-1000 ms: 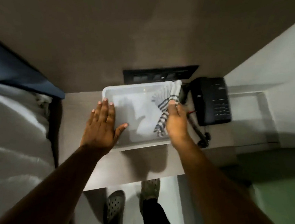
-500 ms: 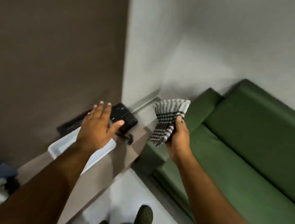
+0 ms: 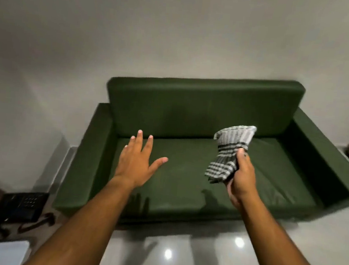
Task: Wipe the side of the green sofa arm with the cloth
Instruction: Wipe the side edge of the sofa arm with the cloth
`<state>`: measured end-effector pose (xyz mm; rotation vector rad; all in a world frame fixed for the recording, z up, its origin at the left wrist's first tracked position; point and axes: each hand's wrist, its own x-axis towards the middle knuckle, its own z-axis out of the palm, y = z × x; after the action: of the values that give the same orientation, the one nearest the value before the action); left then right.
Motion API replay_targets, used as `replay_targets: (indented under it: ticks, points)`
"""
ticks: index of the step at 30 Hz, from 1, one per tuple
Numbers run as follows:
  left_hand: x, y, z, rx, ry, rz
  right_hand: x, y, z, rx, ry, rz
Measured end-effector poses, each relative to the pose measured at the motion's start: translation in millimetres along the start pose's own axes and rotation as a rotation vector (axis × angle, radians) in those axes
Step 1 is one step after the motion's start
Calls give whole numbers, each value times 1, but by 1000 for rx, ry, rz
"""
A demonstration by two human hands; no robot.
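A green sofa stands against the pale wall, facing me. Its left arm runs from the wall toward me, and its right arm is on the far side. My right hand is shut on a bunched black-and-white striped cloth, held in the air above the right half of the seat. My left hand hovers open over the left half of the seat, fingers spread, holding nothing. Neither hand touches the sofa.
A black desk phone with its cord lies on a low surface at the lower left, beside a white tray at the bottom left corner. Glossy pale floor lies in front of the sofa. A dark object sits at the right edge.
The view has swung right from the tray and phone to the whole sofa. My right hand lifted the cloth from the tray and now holds it over the seat; my left hand left the tray.
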<state>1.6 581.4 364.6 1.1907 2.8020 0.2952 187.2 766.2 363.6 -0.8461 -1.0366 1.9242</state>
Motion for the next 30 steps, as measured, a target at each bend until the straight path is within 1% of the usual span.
replay_targets:
  ticks: [3, 6, 8, 12, 14, 16, 20, 22, 23, 24, 26, 28, 30]
  points:
    - [19, 101, 35, 52, -91, 193, 7, -32, -108, 12, 158, -41]
    - [31, 188, 73, 135, -165, 396, 2, -47, -196, 27, 292, -40]
    - [37, 242, 104, 178, -228, 513, -4, -46, -248, 56, 389, -35]
    - [47, 315, 176, 237, -334, 733, -15, -14, -323, 114, 520, -27]
    - [58, 341, 220, 257, -355, 822, -15, 18, -352, 143, 566, -13]
    - [71, 362, 279, 281, -379, 893, -8, 67, -378, 137, 627, 3]
    - [105, 390, 410, 291, -404, 1020, 25, 189, -413, 139, 714, -3]
    - [125, 395, 481, 364, -406, 1076, 51, 263, -420, 140, 732, -9]
    - [135, 393, 513, 426, -396, 1093, 64, 301, -423, 101, 732, -13]
    - [142, 390, 538, 477, -366, 1104, 75, 331, -426, 55, 734, 5]
    - [155, 375, 580, 506, -253, 1141, 107, 392, -430, 63, 714, 54]
    - [160, 362, 602, 439, -117, 1172, 139, 439, -429, 82, 655, 105]
    - [161, 357, 612, 370, -24, 1191, 170, 471, -420, 49, 652, 81]
